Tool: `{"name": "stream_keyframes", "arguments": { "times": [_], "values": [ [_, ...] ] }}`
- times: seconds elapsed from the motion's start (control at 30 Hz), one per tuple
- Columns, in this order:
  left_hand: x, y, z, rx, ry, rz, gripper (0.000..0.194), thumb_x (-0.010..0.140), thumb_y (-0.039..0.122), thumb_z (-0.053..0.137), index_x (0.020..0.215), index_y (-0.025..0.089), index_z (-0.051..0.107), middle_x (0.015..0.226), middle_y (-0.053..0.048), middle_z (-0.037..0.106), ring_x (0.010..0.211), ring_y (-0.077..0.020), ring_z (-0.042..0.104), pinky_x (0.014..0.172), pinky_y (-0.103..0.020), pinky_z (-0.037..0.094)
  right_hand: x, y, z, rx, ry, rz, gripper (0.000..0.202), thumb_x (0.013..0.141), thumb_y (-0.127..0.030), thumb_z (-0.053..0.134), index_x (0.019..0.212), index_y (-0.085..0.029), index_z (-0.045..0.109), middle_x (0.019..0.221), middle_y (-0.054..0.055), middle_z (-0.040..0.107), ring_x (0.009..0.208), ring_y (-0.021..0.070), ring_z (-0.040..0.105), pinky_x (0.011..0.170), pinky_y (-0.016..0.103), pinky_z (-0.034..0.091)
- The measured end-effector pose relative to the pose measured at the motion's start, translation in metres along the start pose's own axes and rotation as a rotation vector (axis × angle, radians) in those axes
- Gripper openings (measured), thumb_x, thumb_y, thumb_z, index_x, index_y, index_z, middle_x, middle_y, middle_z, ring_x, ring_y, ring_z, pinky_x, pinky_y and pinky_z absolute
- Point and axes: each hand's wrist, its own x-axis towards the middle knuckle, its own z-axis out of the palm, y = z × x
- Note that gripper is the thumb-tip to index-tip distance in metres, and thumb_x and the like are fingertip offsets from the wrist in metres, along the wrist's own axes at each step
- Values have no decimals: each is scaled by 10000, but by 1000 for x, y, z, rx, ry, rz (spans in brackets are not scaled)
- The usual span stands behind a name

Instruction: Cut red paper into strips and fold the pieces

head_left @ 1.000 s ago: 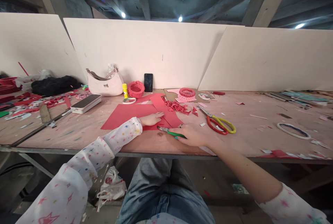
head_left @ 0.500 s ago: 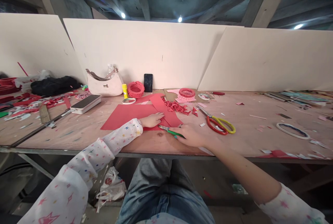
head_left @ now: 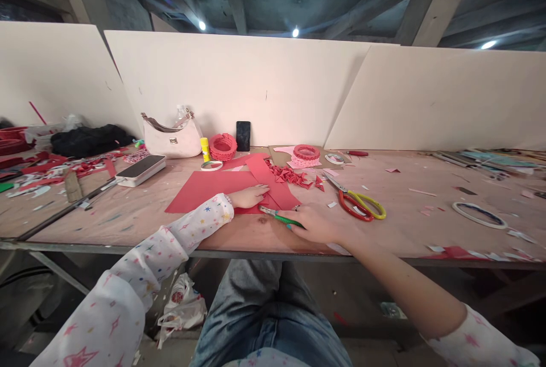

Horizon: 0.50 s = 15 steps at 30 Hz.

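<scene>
My left hand (head_left: 251, 197) lies flat on a large sheet of red paper (head_left: 200, 188), its fingers stretched out to the right over a red strip. In my closed right hand (head_left: 318, 223) is a green-handled utility knife (head_left: 282, 218). The knife's metal tip points left and touches or lies close to the paper's front edge, just below my left fingers. Small folded red paper pieces (head_left: 290, 176) are heaped behind my hands. Right of them, large scissors (head_left: 362, 203) with one red and one yellow handle lie spread on the table.
At the back stand a pale handbag (head_left: 173, 136), a yellow glue stick (head_left: 205, 149), a red paper ring (head_left: 222, 146) and a dark phone (head_left: 243, 136). A white roll of tape (head_left: 480, 214) lies at the right. Red scraps (head_left: 55, 168) litter the left side.
My right hand and the knife have shifted very slightly, the tip edging a little left. My left hand and the red paper stay in place.
</scene>
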Motion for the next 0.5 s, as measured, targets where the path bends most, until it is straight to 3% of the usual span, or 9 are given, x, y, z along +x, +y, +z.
{"name": "stream_keyframes", "arguments": {
  "times": [0.23, 0.5],
  "values": [
    [0, -2, 0, -6, -20, 1, 456, 881, 247, 304, 1328, 170, 346, 1426, -45, 257, 1320, -165, 197, 1089, -286, 136, 0, -5, -8, -31, -9, 39, 424, 840, -250, 347, 1241, -310, 472, 745, 32, 630, 624, 151, 528, 537, 242, 278],
    [-1, 9, -3, 87, -58, -41, 488, 865, 235, 306, 1339, 121, 316, 1434, -92, 224, 1326, -189, 174, 1081, -310, 131, 1, -9, -7, -44, -43, 101, 406, 847, -267, 338, 1223, -278, 490, 793, 48, 644, 661, 162, 557, 554, 248, 295]
  ]
}}
